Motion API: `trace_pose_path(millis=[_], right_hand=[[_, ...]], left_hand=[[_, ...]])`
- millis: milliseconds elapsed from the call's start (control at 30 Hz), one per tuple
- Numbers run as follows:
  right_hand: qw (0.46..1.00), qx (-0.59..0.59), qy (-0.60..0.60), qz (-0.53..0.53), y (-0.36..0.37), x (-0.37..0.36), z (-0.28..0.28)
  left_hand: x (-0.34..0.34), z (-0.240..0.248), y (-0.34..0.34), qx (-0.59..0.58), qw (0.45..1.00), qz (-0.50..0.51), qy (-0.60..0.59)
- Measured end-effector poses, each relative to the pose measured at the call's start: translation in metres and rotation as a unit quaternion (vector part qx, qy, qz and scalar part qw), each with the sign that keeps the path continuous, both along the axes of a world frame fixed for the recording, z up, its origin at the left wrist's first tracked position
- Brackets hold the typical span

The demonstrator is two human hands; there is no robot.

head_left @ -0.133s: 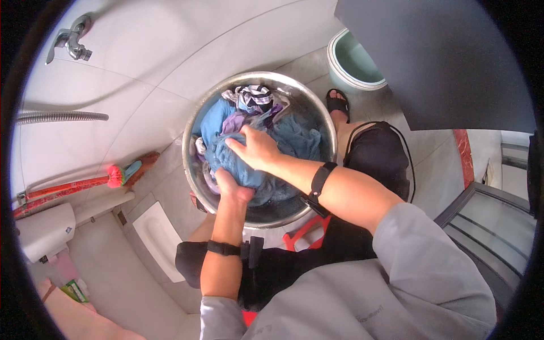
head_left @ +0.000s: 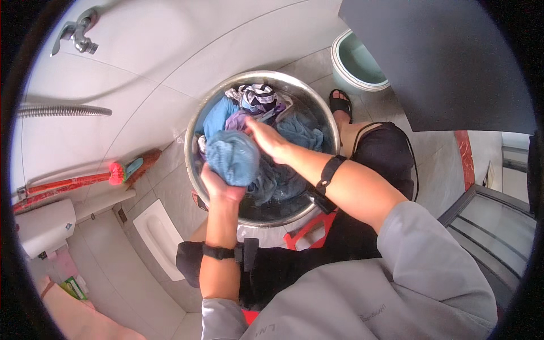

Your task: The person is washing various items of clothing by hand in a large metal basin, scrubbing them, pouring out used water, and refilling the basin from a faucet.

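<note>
A wad of wet blue cloth (head_left: 231, 158), slightly blurred, is bunched above a round metal basin (head_left: 191, 164). My left hand (head_left: 220, 184) cradles it from below and from the near side, with the fingers mostly hidden beneath it. On its right my right hand (head_left: 267, 140) is held with fingers stretched out, just apart from the wad. In the basin lie a light blue garment (head_left: 218, 119), a purple cloth (head_left: 237, 120), a black-and-white patterned cloth (head_left: 258, 99) and dark blue wet fabric (head_left: 300, 133). Dark water shows at the near side.
A metal tap (head_left: 80, 35) and a flexible hose (head_left: 65, 111) are on the left wall. A pale green bucket (head_left: 354, 62) stands beyond my sandalled foot (head_left: 340, 105). A dark panel (head_left: 442, 62) hangs over the right. Under me is a red stool (head_left: 306, 231); a squat toilet (head_left: 158, 238) is at left.
The blue cloth, spread under both hands before, is now a rounder bundle in my left hand. My right hand has come off it, up and to the right.
</note>
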State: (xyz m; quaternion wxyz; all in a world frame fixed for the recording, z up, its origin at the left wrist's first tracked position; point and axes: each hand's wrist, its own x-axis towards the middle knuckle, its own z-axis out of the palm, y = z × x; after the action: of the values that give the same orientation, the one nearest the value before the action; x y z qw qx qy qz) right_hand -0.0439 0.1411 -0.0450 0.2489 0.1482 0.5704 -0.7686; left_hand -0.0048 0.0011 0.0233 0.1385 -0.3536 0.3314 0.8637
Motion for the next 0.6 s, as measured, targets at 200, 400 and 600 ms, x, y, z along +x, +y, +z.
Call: trace_pose_path(millis=[200, 400, 600], right_hand=[[0.936, 0.207, 0.2, 0.201, -0.007, 0.046, -0.04], [0.951, 0.278, 0.025, 0.133, 0.019, 0.015, -0.019], [0.98, 0.195, -0.039, 0.004, 0.016, -0.004, 0.018]], left_hand=[[-0.011, 0.012, -0.023, 0.053, 0.997, 0.014, 0.052], [-0.014, -0.005, -0.032, 0.138, 0.987, -0.055, 0.067], [0.008, -0.034, -0.031, -0.016, 0.984, -0.15, -0.098]])
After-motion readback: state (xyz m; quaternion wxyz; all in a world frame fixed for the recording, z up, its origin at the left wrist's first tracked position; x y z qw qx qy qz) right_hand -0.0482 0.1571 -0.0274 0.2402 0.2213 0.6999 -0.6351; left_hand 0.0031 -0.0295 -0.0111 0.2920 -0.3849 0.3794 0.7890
